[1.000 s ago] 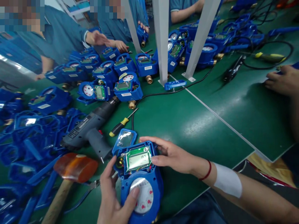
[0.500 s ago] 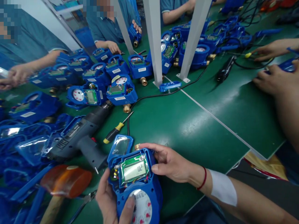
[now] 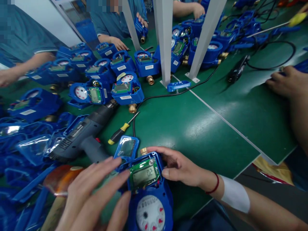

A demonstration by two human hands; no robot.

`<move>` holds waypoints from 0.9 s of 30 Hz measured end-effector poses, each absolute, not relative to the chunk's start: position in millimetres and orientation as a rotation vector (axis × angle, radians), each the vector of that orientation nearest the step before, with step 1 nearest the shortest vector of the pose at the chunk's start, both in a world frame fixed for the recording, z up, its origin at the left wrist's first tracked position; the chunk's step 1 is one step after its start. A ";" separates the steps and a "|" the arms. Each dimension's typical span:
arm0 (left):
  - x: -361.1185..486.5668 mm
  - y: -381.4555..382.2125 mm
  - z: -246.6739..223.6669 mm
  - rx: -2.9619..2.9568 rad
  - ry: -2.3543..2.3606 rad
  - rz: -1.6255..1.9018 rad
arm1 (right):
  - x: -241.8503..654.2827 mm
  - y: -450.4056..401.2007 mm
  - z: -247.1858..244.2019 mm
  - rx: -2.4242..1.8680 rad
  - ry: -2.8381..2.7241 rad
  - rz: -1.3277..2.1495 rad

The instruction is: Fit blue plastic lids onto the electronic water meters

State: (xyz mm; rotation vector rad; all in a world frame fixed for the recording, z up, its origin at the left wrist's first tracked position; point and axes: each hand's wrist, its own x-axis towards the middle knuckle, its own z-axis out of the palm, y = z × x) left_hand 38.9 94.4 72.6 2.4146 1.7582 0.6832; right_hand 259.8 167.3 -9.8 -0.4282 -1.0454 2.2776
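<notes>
A blue meter point(image 3: 146, 189) with a lit display and a round white dial is at the bottom centre, its small clear-windowed lid point(image 3: 126, 148) raised at the far left side. My right hand point(image 3: 180, 168) grips its right side, fingers near the brass fitting point(image 3: 143, 151) and thumb by the display. Over the meter's left side is my left hand point(image 3: 96, 195), its fingers spread and slightly blurred, with nothing held. The fingertips are near the display's left edge; whether they touch cannot be made out.
A grey power tool point(image 3: 84, 138), a mallet point(image 3: 63, 179), a yellow-black screwdriver point(image 3: 122, 128) and blue covers point(image 3: 31, 144) lie left. Several blue meters point(image 3: 127, 88) stand beyond, near white posts point(image 3: 166, 41). Co-workers' hands point(image 3: 288, 80) work around the green table point(image 3: 204, 128).
My left hand has let go of the meter's lower left side and moved up with fingers spread, uncovering the dial. My right hand still holds the meter.
</notes>
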 end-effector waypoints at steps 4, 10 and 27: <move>38.7 124.6 76.1 2.203 1.692 0.402 | 269.6 147.2 6.4 -0.711 -1.224 2.100; 38.1 149.8 83.0 2.533 1.350 0.416 | 264.5 122.3 9.3 -1.001 -1.436 1.996; 91.1 201.0 114.8 2.859 0.407 -0.267 | 256.3 135.2 13.2 -1.002 -1.587 1.772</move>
